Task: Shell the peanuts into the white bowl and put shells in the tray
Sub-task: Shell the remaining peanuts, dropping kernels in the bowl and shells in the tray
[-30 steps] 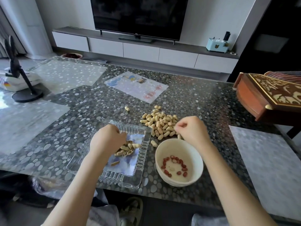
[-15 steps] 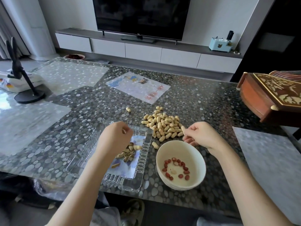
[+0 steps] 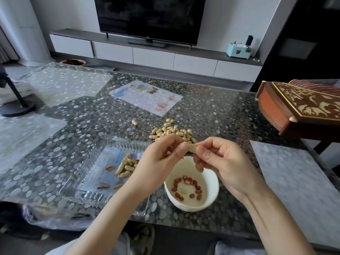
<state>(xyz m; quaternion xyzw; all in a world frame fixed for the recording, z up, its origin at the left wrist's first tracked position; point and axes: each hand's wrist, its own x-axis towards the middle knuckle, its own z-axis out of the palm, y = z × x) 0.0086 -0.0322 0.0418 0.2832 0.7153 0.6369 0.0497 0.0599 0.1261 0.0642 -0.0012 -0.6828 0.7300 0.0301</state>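
Both hands have come together above the white bowl (image 3: 191, 183) since half a second ago, when the left hand (image 3: 158, 161) hovered over the tray and the right hand (image 3: 222, 162) was at the edge of the peanut pile. Now each pinches one end of a single unshelled peanut (image 3: 192, 148), thumbs and forefingers closed on it; most of its pale, ridged shell is hidden behind the fingertips, and whether it has cracked cannot be told.

At 6 o'clock from the peanut sits the bowl, smooth, round and glossy, with red-skinned kernels (image 3: 187, 186) lying in a loose ring on its floor and one pale skinless piece among them. Its far rim is covered by the hands.

At 9 o'clock from the bowl is the clear glass tray (image 3: 86, 168), rectangular with ribbed walls; its right side is hidden by the left forearm. Empty tan shells (image 3: 126, 167) lie in a small heap inside it, with a few dark flat bits nearer the person that are hard to identify.

At 12 o'clock from the hands, the pile of unshelled peanuts (image 3: 173, 132) rests on the pebble-patterned table (image 3: 211, 116), its near edge blocked by the fingers. One stray peanut (image 3: 134, 122) lies apart at 10 o'clock from the pile.
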